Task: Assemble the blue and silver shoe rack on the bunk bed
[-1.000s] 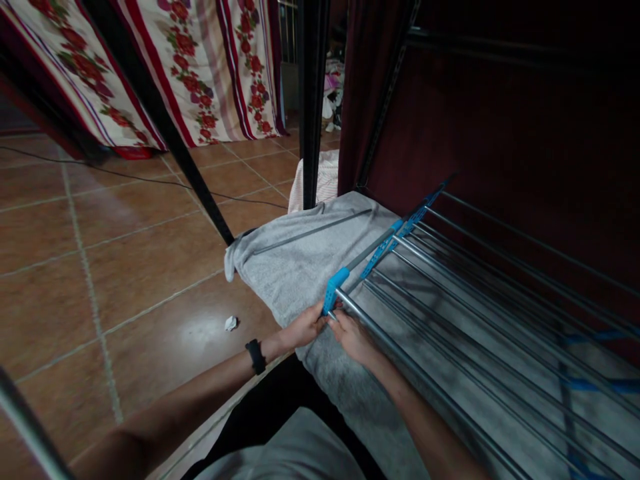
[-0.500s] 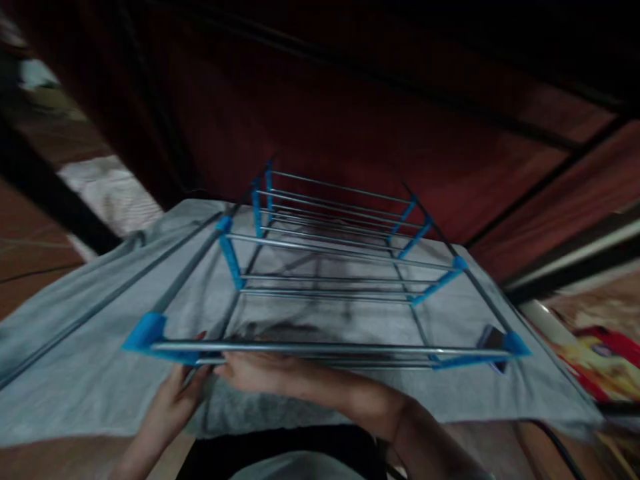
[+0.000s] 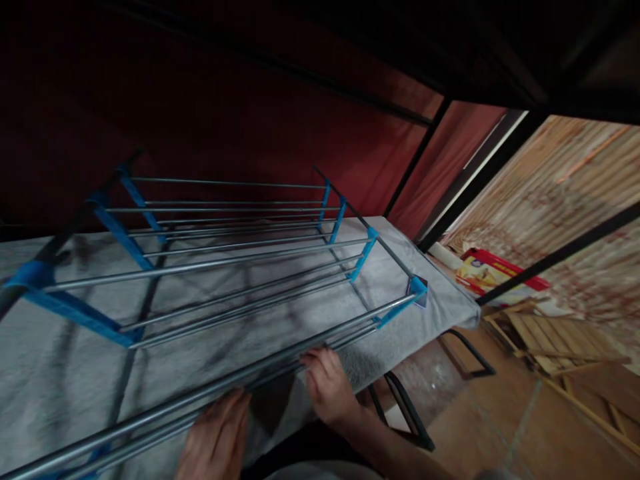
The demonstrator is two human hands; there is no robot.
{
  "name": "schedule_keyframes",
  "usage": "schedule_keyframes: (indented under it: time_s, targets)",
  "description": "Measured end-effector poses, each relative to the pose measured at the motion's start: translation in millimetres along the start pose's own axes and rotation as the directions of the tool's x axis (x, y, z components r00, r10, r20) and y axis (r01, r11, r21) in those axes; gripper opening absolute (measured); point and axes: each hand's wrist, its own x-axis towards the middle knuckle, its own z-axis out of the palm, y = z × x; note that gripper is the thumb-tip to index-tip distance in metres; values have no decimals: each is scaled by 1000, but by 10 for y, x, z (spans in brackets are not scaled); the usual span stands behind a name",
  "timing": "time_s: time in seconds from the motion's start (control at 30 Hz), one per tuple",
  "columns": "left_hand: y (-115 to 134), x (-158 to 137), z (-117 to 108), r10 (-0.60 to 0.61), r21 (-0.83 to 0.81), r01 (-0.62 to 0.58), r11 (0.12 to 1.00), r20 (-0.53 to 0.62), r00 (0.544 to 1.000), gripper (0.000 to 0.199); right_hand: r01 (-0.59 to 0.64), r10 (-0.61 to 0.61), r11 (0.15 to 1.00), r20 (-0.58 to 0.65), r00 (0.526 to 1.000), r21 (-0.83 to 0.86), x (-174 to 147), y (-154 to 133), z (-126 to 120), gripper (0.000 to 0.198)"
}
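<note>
A metal rack (image 3: 225,263) of grey tubes with blue plastic brackets (image 3: 75,310) lies on a grey cloth. Its long near tube (image 3: 210,387) slants across the front of my view. My left hand (image 3: 217,433) has its fingers bent together over the lower near rod; the fingertips are partly hidden. To its right, my right hand (image 3: 327,383) curls its fingers around the same lower rod, just under the long near tube.
The grey cloth (image 3: 435,293) covers a table or bench. A small dark box (image 3: 421,300) sits behind the right-hand bracket. A red and yellow box (image 3: 493,270) and wooden slatted pieces (image 3: 565,337) are on the floor at right. Dark red fabric (image 3: 240,113) hangs behind.
My view has swung to the right. My right hand has moved rightward along the near rod, away from the left corner. Both hands, close together before, are now apart.
</note>
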Motion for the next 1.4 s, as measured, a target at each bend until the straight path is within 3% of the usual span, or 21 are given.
schedule_keyframes:
  time_s: [0.07,0.1,0.17,0.23,0.3,0.4,0.5,0.6,0.83,1.2,1.4]
  targets:
    - [189,391,133,58,32,-60,998,56,997,63,-191,201,978,-151,968,78,-206,224,-115,27]
    - [269,572,196,50,41,-54,998,100,994,55,-295,314,948,-220,924,115,-294,351,-177,23]
    - [399,871,304,6,44,-17,999,225,974,45,-475,512,859,-345,787,190,-425,637,-309,19]
    - [489,1071,373,-10,21,2,1000,369,929,43,-584,624,775,-437,648,241,-497,944,-441,28]
    - [543,1183,396,-11,-12,19,1000,474,880,48,-614,651,745,-484,584,261,-514,1232,-545,46]
    - [568,1241,365,-6,-55,38,998,493,870,50,-587,658,750,-443,609,306,-457,1544,-603,55]
    - [562,1247,322,27,-105,19,994,421,907,48,-569,672,740,-349,653,359,-353,1675,-578,41]
    - [563,1258,306,24,-118,28,993,419,908,47,-578,679,733,-337,652,359,-272,1696,-560,32]
    - [585,1288,275,-10,-48,43,998,535,845,58,-589,680,733,-347,646,340,-246,1730,-615,34]
    - [509,1199,299,0,-81,43,996,472,881,48,-554,650,759,-337,681,342,-270,1742,-612,26]
    - [487,1184,366,-8,-94,61,994,481,877,50,-529,629,776,-359,689,344,-275,1783,-556,22]
